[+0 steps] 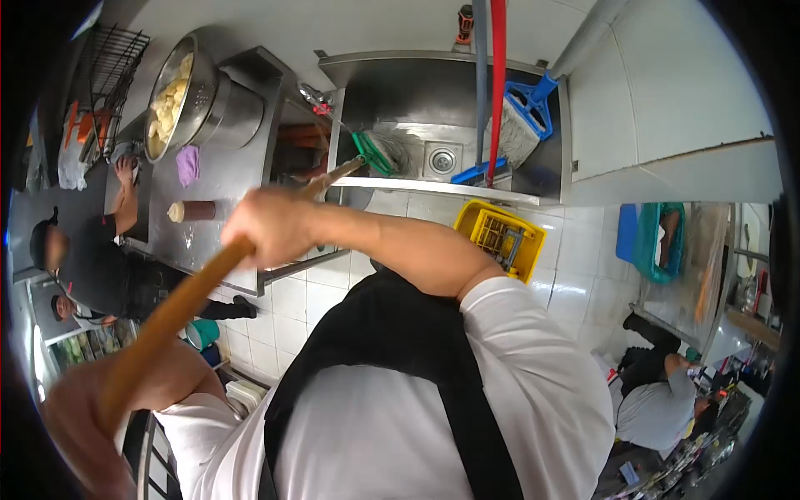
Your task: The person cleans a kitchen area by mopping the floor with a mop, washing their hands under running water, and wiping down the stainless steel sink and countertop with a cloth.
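Observation:
A long wooden mop handle (179, 308) runs diagonally from the lower left up to the sink. My right hand (271, 227) is closed around its upper-middle part, with my arm reaching across my chest. Low at the left edge, my left hand (79, 429) is blurred but wraps the handle's near end. The mop's green head (372, 153) with grey strands rests in the steel sink (367, 87), left of the drain (443, 158). Behind it, a tap (315, 98) with a red part sits at the sink's left corner.
A blue-clamped mop (521, 133) and a red pole (497, 75) stand in the sink's right side. A yellow wringer bucket (533, 242) is on the floor. Leftward, a steel counter (237, 179) holds a colander (193, 100) of pale chunks. People work left (92, 258) and right (658, 412).

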Demonstrator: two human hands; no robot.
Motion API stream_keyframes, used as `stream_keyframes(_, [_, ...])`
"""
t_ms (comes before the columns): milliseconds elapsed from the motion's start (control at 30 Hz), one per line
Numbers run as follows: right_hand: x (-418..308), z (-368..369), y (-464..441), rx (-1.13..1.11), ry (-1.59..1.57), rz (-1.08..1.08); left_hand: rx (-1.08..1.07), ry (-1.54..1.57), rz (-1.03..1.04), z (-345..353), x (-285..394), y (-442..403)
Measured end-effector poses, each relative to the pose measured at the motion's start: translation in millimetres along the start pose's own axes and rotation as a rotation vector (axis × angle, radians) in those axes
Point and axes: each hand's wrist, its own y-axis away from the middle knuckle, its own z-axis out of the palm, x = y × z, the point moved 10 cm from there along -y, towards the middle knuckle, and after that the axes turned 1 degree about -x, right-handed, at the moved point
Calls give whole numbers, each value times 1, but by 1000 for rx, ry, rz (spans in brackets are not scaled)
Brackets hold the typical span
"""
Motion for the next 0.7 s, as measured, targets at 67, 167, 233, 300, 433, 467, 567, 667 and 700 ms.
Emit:
stream_keyframes(67, [-27, 22, 5, -193, -140, -80, 50, 31, -6, 4, -22, 0])
stream_keyframes(167, [15, 5, 20, -57, -52, -20, 139, -138, -146, -11, -91, 37])
stream_keyframes(233, [109, -5, 58, 204, 23, 122, 183, -227, -242, -17, -126, 57])
stream_keyframes(300, [152, -13, 85, 373, 98, 264, 227, -260, -298, -7, -136, 60])
stream_keyframes(433, [97, -18, 55, 254, 212, 154, 44, -362, -307, -9, -99, 41])
stream_keyframes(467, [69, -12, 40, 199, 196, 69, -18, -375, -247, -12, -73, 34])
stream_keyframes(567, [-6, -13, 12, 204, 80, 22, -66, -124, -55, 5, -13, -3])
stream_keyframes(667, [-22, -18, 12, 161, 47, 0, 32, -11, -15, 6, -29, 0])
stream_keyframes(700, [-5, -23, 14, 163, 30, 4, 68, -58, -47, -1, -50, 12])
